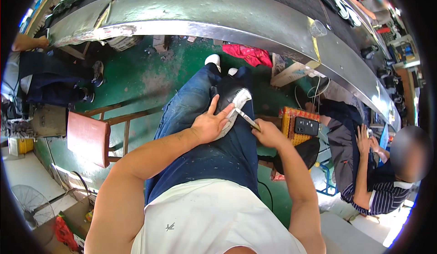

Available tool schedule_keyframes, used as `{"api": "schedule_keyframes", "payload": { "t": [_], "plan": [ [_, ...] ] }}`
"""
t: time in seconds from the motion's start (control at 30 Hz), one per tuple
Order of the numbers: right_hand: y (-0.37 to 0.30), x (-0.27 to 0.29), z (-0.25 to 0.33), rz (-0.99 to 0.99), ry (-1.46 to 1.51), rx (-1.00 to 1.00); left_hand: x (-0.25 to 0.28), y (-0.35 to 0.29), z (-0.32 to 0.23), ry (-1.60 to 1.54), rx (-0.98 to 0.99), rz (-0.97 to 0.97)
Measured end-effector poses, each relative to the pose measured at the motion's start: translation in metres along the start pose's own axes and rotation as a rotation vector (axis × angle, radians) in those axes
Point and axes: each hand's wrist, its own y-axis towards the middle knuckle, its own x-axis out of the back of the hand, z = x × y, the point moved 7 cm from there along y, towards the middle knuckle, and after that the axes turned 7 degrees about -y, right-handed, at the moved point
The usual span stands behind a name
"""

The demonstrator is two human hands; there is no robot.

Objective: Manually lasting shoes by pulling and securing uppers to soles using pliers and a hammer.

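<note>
A black-and-white shoe (229,93) on the person's lap (214,160), between a spread left hand (210,124) and a right hand (269,134) closed round a tool (246,118).
At far left stands a stool (88,133) with a reddish-brown seat; then comes the left hand, its fingers spread and laid over the shoe's near part, one pointing away along its left side; the thumb is hidden, so whether it pinches cannot be told. The shoe lies under and beyond these fingers, its white edge to their right. The metal end of the tool slants up to that edge, close by the left fingertips; the right fingers are curled tight about its handle, apart from the shoe. Farther right lies a black phone (307,126).
</note>
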Motion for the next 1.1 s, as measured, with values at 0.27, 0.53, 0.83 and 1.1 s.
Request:
{"api": "schedule_keyframes", "payload": {
  "t": [0.27, 0.53, 0.83, 1.1],
  "plan": [
    [0.009, 0.027, 0.028, -0.192, 0.133, -0.018, 0.009, 0.009, -0.002, -0.002, 0.063, 0.129],
    [0.024, 0.016, 0.032, -0.344, 0.058, 0.032, 0.009, 0.011, 0.005, -0.013, 0.054, 0.163],
    [0.026, 0.010, 0.021, -0.155, 0.106, -0.116, 0.013, 0.005, 0.012, -0.153, 0.036, 0.005],
    [0.009, -0.008, 0.040, -0.083, -0.007, -0.071, 0.000, 0.011, 0.030, -0.287, 0.068, 0.018]
  ]
}}
